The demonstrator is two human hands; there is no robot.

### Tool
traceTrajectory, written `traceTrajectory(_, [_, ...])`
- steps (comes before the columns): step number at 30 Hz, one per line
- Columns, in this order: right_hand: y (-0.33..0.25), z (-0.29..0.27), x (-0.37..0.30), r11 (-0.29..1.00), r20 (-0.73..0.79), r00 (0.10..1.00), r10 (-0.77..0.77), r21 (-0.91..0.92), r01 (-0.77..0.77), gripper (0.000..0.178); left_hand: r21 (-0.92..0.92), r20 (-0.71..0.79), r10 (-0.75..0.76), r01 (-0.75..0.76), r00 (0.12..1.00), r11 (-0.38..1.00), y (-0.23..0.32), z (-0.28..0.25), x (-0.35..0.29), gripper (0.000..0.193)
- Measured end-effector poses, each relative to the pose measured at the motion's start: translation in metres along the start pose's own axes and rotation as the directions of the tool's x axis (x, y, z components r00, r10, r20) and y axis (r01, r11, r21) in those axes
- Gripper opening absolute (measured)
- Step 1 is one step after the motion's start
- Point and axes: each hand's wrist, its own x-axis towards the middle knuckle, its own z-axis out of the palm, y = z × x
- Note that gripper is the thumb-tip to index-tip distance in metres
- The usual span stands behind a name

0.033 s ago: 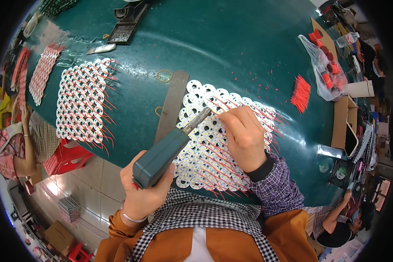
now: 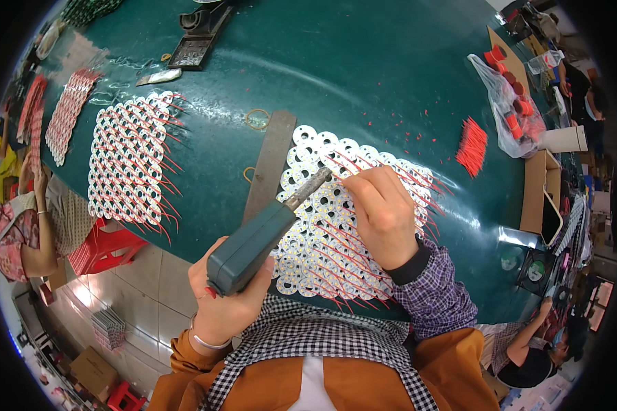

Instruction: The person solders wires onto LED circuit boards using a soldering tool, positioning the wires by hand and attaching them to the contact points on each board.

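My left hand [image 2: 230,305] is wrapped round a dark green soldering gun [image 2: 250,248], whose metal tip reaches up and right over a panel of round white LED boards [image 2: 305,226]. Close to that tip, my right hand [image 2: 384,212] is closed in a pinch on the end of a thin red wire [image 2: 337,178]; the fingers cover most of it. Red wires lie slanted across the panel's near and right parts. A flat grey metal bar [image 2: 271,161] lies along the panel's left edge. Whether the tip touches a board I cannot tell.
Further left lies another wired panel [image 2: 127,161]. Cut red wires [image 2: 472,147] form a pile at the right, near a plastic bag of red spools [image 2: 511,113] and a cardboard box [image 2: 538,198]. A black tray [image 2: 193,51] stands at the back. Other people sit at both sides.
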Motion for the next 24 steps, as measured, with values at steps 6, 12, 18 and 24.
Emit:
traceTrajectory(6, [0.0006,-0.0004,-0.0009,1.000,0.014,1.000,-0.003,-0.017,0.003,0.025,0.102,-0.044,0.131,-0.126,0.990,0.987,-0.0040,-0.0035,-0.0036,0.021])
traceTrajectory(12, [0.0007,0.0002,-0.0011,1.000,0.014,1.000,-0.001,-0.017,0.001,0.025,0.006,-0.050,0.104,-0.104,0.993,0.995,-0.0075,-0.0012,-0.0057,0.022])
traceTrajectory(18, [0.0013,0.0012,-0.0018,1.000,0.014,1.000,0.003,-0.019,-0.003,0.024,-0.058,-0.038,-0.017,0.015,0.999,0.998,-0.0026,0.0044,-0.0045,0.020])
traceTrajectory(24, [0.0020,0.0011,-0.0023,1.000,0.007,1.000,-0.001,-0.031,0.001,0.026,-0.095,-0.023,-0.060,0.057,0.998,0.994,-0.0048,0.0061,-0.0055,0.019])
